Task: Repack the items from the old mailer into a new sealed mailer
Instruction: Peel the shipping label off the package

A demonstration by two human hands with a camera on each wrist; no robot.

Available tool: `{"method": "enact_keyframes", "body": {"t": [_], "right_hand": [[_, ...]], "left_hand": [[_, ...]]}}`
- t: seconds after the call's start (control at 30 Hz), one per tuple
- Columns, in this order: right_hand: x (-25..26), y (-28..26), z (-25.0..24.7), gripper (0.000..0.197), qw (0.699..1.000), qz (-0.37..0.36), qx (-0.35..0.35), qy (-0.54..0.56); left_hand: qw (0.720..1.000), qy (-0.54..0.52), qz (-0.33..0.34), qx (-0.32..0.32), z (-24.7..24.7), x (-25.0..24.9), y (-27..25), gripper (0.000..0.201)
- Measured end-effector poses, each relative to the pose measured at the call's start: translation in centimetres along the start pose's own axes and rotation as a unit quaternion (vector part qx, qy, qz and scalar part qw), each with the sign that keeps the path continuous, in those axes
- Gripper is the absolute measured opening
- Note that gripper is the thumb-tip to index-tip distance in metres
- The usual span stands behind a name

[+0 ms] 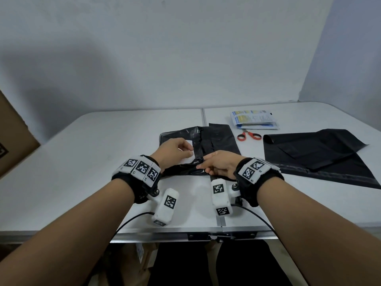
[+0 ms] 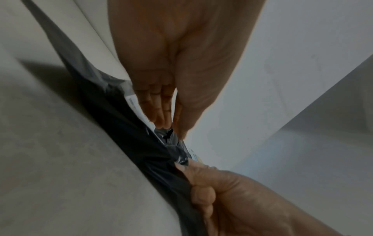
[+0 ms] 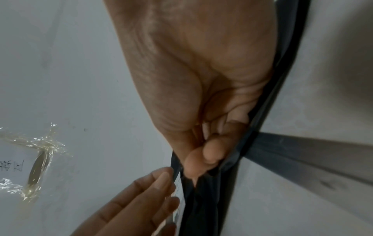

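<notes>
Mailer (image 1: 218,139) edge pinched by right fingers (image 1: 203,166) and left fingers (image 1: 186,147), beside label (image 1: 190,143).

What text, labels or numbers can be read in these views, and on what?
No text reads cleanly.
On the white label of the old mailer: print blurred, partly covered.
On the packets: blue and yellow print, too small.
On the taped paper, right wrist view: characters cut off, illegible.
On the wristband markers: square codes, tiny letters unreadable.
On the cardboard box: mark cut off.
</notes>
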State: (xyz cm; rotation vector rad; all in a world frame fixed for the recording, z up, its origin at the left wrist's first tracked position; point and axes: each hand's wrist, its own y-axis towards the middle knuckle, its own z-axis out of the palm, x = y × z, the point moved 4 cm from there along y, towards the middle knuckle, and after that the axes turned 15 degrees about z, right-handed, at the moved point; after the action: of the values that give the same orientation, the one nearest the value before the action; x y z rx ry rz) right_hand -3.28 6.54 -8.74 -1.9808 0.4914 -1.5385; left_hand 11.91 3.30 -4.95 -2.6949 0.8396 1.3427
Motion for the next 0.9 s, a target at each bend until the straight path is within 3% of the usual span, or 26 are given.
{"method": "enact_keyframes", "body": {"t": [0.1, 0.2, 0.33, 0.4, 0.53, 0.7, 0.9], "right_hand": [[0.0, 0.1, 0.1, 0.01, 1.0, -0.005, 0.004, 0.006], [0.1, -0.2, 0.1, 0.011, 1.0, 0.0, 0.005, 0.011], [-0.1, 0.3, 0.0, 0.047, 1.0, 0.012, -0.009, 0.026], [-0.1, 0.5, 0.1, 0.054, 0.999, 0.011, -0.01, 0.03], [0.0, 0.3, 0.2, 0.048, 1.0, 0.005, -0.009, 0.012], [0.1, 0.3, 0.3, 0.043, 1.0, 0.001, -0.005, 0.019], [0.0, 0.0, 0.3, 0.023, 1.0, -0.009, 0.01, 0.01]], "left_hand": [[0.997, 0.041, -0.008, 0.065, 0.7, 0.0, -0.4, 0.026], [0.997, 0.057, -0.007, 0.061, 1.2, 0.2, -0.4, 0.024], [0.998, -0.009, -0.036, 0.049, 1.8, 0.9, -0.4, 0.017], [0.995, -0.064, -0.057, 0.044, 1.8, 1.2, -0.5, 0.011], [0.987, -0.135, -0.079, 0.032, 1.7, 1.6, -0.7, 0.013], [0.985, -0.147, -0.086, 0.017, 1.7, 2.1, -0.5, 0.018], [0.98, -0.165, -0.108, 0.014, 1.7, 2.7, -0.3, 0.022]]}}
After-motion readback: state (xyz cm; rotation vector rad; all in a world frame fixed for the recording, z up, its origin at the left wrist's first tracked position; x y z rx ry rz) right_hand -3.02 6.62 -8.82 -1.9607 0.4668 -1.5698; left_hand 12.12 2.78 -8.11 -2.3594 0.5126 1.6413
